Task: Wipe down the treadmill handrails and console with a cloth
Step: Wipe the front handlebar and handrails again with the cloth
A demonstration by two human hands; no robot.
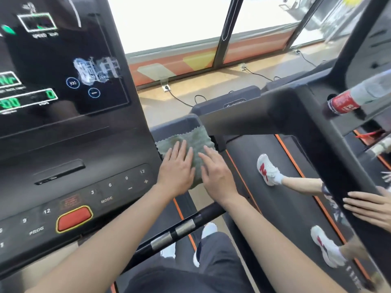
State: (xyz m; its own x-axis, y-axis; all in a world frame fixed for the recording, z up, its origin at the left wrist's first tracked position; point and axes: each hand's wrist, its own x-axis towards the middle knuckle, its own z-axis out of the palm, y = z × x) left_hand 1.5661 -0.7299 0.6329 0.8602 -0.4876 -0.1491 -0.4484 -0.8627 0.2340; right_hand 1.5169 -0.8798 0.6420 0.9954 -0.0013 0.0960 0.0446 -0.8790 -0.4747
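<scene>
Head view: console [88, 187] reads "MODE", "PROG", perhaps "SPEED"; hands [176, 170] press cloth [190, 138].

The console [88, 182] is showing "MODE", "PROG" and numbers 3, 6, 9, 12 by its keys. The screen [53, 60] is displaying a green "0" and "00"; its small captions are blurring.
</scene>
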